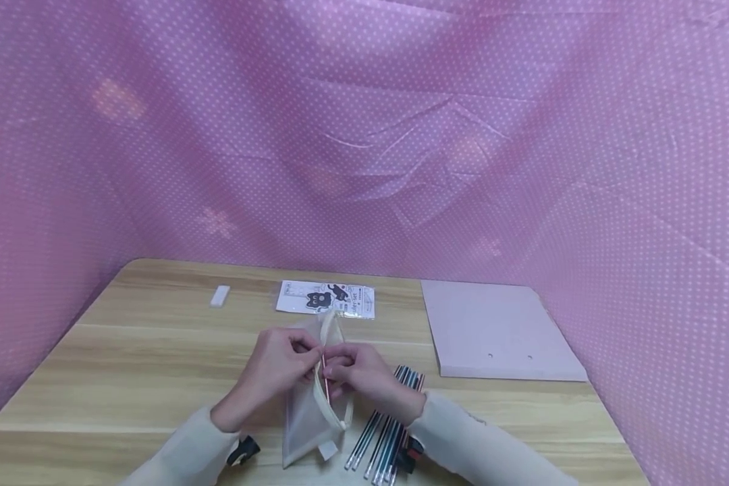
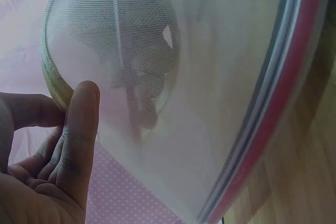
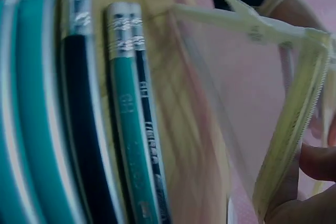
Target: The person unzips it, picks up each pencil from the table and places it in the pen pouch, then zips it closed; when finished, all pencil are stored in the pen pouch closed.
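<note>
A translucent mesh zip pouch (image 1: 304, 422) with a cream zipper stands unzipped between the two hands. My left hand (image 1: 282, 358) pinches the left zipper edge between thumb and forefinger. On the other side, my right hand (image 1: 361, 371) grips the opposite edge, its fingers partly hidden by the pouch. A thin red strip (image 1: 326, 383) shows in the pouch's mouth. Through the mesh in the left wrist view, long red, white and dark stripes (image 2: 281, 87) run along the pouch. Several teal and black pencils (image 3: 131, 140) with eraser ends lie beside it, under the right forearm.
A small white eraser (image 1: 220, 295) lies at the back left of the wooden table (image 1: 127, 378). Behind the pouch is a ruler-set packet (image 1: 328, 299) with black cats. A pale flat folder (image 1: 492, 324) occupies the right side. Pink dotted cloth (image 1: 364, 135) hangs all around.
</note>
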The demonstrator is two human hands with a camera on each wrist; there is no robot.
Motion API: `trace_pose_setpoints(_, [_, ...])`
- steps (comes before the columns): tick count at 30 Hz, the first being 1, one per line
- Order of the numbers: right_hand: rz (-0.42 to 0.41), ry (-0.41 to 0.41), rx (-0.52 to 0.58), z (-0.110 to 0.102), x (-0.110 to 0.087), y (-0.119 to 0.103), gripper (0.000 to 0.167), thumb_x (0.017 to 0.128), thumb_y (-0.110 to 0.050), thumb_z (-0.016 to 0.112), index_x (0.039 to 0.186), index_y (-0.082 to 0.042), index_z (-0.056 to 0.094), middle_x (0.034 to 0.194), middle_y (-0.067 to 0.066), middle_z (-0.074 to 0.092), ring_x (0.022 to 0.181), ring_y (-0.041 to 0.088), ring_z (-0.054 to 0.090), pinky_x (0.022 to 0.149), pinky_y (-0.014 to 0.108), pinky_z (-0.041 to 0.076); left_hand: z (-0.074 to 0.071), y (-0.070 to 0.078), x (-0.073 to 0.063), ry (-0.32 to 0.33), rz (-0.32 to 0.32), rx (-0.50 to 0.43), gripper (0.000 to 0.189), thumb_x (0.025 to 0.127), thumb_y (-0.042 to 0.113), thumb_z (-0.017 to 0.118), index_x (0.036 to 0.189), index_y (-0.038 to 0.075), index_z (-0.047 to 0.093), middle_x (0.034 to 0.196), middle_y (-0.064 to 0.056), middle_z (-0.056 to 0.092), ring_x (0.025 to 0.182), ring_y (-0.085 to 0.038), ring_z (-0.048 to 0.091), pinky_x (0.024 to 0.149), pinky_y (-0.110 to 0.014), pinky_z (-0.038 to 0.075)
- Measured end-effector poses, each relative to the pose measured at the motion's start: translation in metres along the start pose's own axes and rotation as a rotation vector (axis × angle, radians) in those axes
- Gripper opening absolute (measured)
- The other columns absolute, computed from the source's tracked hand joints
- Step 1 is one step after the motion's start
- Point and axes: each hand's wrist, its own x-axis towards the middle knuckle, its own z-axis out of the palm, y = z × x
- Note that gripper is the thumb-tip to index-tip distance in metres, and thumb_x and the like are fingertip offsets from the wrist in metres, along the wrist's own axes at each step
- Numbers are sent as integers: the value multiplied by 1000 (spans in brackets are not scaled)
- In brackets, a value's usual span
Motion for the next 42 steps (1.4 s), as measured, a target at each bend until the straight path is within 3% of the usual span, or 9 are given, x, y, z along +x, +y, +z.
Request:
trace_pose_setpoints(9, [57,-26,-73,4,5,-4,39,97,-9,64,134,4,60,103,18,77,79,18,75,65,27,64,-4,-3,2,22,11,50,5,85,11,74,81,10,78,69,-1,74,54,-12,66,48,-25,56])
trace_pose_setpoints(14, [55,-39,-85,3,6,-7,41,96,-13,67,135,0,61,110,18,77,94,26,77,70,30,65,-9,-5,5,32,36,82,5,84,10,73,82,7,77,71,-3,75,55,-12,65,50,-24,55])
trace_pose_setpoints(20, [33,-48,-23,1,7,-9,36,95,-11,67,129,0,65,113,22,75,102,30,76,80,34,65,-14,-6,7,32,31,91,6,84,9,71,82,6,77,70,-3,74,56,-15,66,50,-24,55])
trace_pose_setpoints(26, [-8,-99,77,-4,7,-10,39,95,-7,64,133,3,61,123,27,69,113,35,72,95,36,61,-15,-7,8,25,20,78,5,84,8,72,84,7,76,71,-5,74,58,-19,68,51,-25,57])
trace_pose_setpoints(31, [-2,-80,195,-18,4,-11,43,94,-5,62,135,8,57,128,30,66,114,30,72,98,34,59,-15,-7,8,26,0,65,4,85,8,73,85,6,76,74,-9,75,60,-22,70,51,-25,58])
trace_pose_setpoints(36, [-7,-26,320,-44,1,-15,47,95,-2,59,138,14,49,128,28,66,109,23,74,100,33,58,-14,-6,8,24,-8,47,4,85,7,73,85,4,76,74,-11,74,56,-17,67,50,-26,59])
trace_pose_setpoints(39, [-41,-5,308,-62,-1,-16,48,96,-3,58,139,14,47,127,24,69,106,21,74,100,35,58,-14,-4,7,28,-12,42,4,85,7,73,83,7,76,75,-12,75,56,-15,66,50,-26,58])
trace_pose_setpoints(42, [-81,5,216,-80,-5,-16,48,95,-4,62,138,14,49,125,21,70,105,19,74,100,36,59,-14,-4,7,33,-14,43,5,85,8,72,82,10,76,75,-12,75,56,-14,66,50,-25,58])
